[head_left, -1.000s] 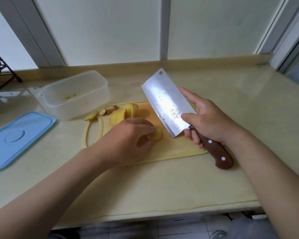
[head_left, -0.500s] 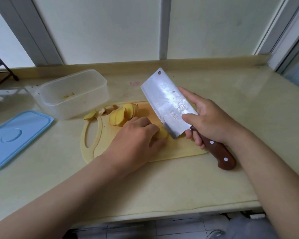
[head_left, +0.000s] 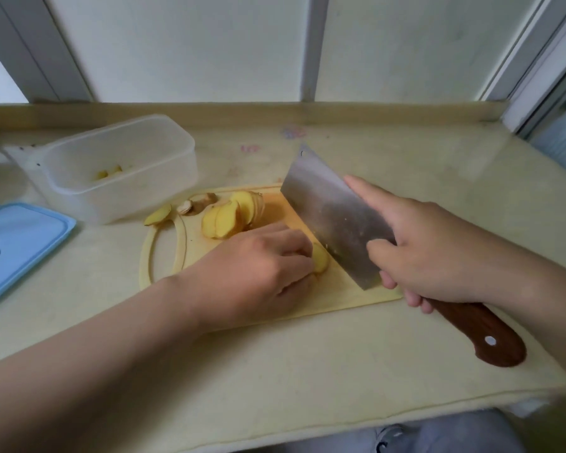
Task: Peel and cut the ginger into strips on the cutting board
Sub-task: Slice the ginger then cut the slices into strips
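Observation:
A pale yellow cutting board [head_left: 337, 297] lies on the counter. My left hand [head_left: 255, 266] holds down a small stack of ginger slices [head_left: 320, 259] on the board with curled fingers. My right hand [head_left: 428, 253] grips a cleaver [head_left: 334, 214] by its brown wooden handle [head_left: 481, 335], forefinger laid along the blade. The blade's edge rests on the board right beside the held ginger. A fanned pile of peeled ginger slices [head_left: 229, 215] sits at the board's far left, with peel scraps [head_left: 193, 204] and one slice [head_left: 158, 214] near the board's handle hole.
A clear plastic container [head_left: 121, 171] with a few ginger bits stands behind the board on the left. Its blue lid [head_left: 13, 243] lies at the far left. The counter's front edge runs just below my arms; a wall and window frame rise behind.
The cleaver has tipped from flat and raised to upright, its edge coming down on the board beside the ginger. My left hand has shifted right onto the ginger stack.

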{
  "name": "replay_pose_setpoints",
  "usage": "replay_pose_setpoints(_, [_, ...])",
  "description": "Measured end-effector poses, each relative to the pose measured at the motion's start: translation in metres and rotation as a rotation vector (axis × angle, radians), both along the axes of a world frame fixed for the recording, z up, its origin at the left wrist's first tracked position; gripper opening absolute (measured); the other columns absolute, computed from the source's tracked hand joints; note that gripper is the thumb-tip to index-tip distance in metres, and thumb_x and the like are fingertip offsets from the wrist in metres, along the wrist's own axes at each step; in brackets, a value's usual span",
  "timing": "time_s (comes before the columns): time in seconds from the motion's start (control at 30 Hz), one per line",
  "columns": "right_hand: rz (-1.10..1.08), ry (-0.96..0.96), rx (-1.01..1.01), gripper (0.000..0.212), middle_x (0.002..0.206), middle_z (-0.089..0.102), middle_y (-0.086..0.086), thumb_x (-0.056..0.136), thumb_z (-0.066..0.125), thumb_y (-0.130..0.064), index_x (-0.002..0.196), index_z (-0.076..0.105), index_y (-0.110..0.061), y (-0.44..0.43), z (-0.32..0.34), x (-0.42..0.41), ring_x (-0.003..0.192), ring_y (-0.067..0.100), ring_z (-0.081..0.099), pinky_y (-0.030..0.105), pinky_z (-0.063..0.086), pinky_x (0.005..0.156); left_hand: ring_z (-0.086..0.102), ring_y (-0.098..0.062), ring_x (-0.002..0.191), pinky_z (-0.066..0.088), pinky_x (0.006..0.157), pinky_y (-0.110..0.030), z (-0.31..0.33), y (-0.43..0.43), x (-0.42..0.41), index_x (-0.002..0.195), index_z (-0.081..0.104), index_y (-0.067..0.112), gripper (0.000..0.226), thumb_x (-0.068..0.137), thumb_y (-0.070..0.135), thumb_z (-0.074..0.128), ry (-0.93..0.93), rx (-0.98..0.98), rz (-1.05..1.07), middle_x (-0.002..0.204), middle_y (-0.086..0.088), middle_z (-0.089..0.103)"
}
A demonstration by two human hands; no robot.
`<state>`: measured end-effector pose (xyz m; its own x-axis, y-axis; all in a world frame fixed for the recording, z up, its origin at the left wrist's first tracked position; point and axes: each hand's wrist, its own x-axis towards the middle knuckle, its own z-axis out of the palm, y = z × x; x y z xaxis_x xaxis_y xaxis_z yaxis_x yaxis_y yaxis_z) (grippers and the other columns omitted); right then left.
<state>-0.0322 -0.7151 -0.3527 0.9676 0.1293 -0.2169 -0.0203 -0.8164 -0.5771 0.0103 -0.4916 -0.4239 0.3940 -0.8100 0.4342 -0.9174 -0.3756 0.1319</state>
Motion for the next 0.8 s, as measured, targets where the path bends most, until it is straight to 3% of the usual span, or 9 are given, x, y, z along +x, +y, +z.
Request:
replay_pose_setpoints(0.17, [-0.009,0.032,-0.087,0.097,0.066,0.072,0.007,0.099,0.045,-0.014,0.136,-0.01,-0.085,0.007,0.005,-0.01,0.046,0.021,0.07,0.038,0.062,0.05,0.063,-0.032,0.086,0.053,0.078,-0.039,-0.006,0.008,-0.001,0.1,0.073,0.001,0.023,0.099,0.019,0.058,0.027,-0.027,-0.055,0.105,-0.015,0.065])
replay_pose_setpoints(0.23, [-0.022,0.041,-0.1,0.098,0.059,0.071,-0.001,0.102,0.045,-0.016,0.136,-0.017,-0.083,0.008,0.005,-0.012,0.045,0.018,0.068,0.035,0.062,0.051,0.063,-0.031,0.087,0.053,0.081,-0.038,-0.006,0.011,0.0,0.103,0.073,0.0,0.024,0.099,0.018,0.058,0.032,-0.029,-0.063,0.107,-0.016,0.064])
replay_pose_setpoints(0.53, [-0.021,0.026,-0.12,0.094,0.054,0.068,0.0,0.103,0.046,-0.015,0.139,-0.006,-0.085,0.01,0.011,-0.011,0.044,0.018,0.067,0.03,0.059,0.048,0.059,-0.033,0.087,0.052,0.082,-0.042,-0.002,-0.001,-0.004,0.104,0.069,-0.005,0.036,0.102,0.021,0.045,0.0,0.035,-0.046,0.105,-0.019,0.061])
replay_pose_setpoints(0.67, [-0.033,0.012,-0.138,0.094,0.054,0.068,0.0,0.103,0.045,-0.017,0.136,-0.01,-0.086,0.012,0.009,-0.017,0.055,0.021,0.073,0.037,0.063,0.052,0.06,-0.033,0.091,0.052,0.084,-0.041,-0.004,0.003,-0.004,0.114,0.068,-0.005,0.037,0.103,0.022,0.045,0.03,0.048,-0.033,0.109,-0.018,0.06])
replay_pose_setpoints(0.8, [-0.044,-0.085,-0.133,0.097,0.057,0.066,0.016,0.1,0.048,-0.016,0.135,-0.006,-0.088,0.009,0.002,-0.022,0.055,0.032,0.069,0.051,0.06,0.053,0.065,-0.032,0.101,0.052,0.089,-0.038,-0.006,0.011,-0.003,0.122,0.066,-0.003,0.037,0.101,0.023,0.048,0.07,0.057,-0.06,0.117,-0.018,0.064])
